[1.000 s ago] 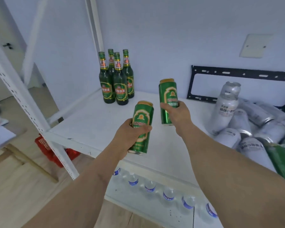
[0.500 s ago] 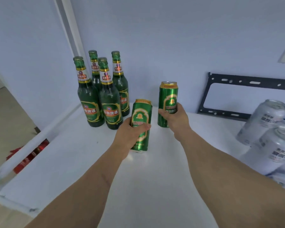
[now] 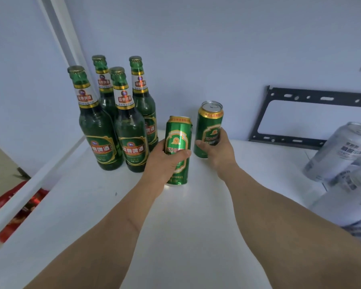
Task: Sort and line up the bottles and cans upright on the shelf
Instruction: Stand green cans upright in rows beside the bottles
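- Left hand (image 3: 165, 161) grips the near green can (image 3: 178, 150) around its middle; thumb lies across the front label, the other fingers are wrapped behind and cannot be seen.
- This can is upright, its bottom on the white shelf (image 3: 196, 226) or just above it — I cannot tell if it touches, because a bright reflection is under it.
- Right hand (image 3: 219, 151) holds the far green can (image 3: 209, 130) at its lower half, thumb on the front, fingers curled around the right side.
- The far can is upright too, a little behind and to the right of the near one; its base is partly covered by the hand.
- Four green glass bottles (image 3: 113, 122) stand upright in a tight group just left of the near can, two in front and two behind; the back two are partly hidden.
- Silver cans (image 3: 340, 151) lie tilted in a pile at the right edge — they are blurred and cut off by the frame, labels not readable.
- A black metal bracket (image 3: 313, 97) leans at the wall behind the shelf, right end cut off.
- Something red (image 3: 15, 209) shows below the shelf at the left, too blurred to name.
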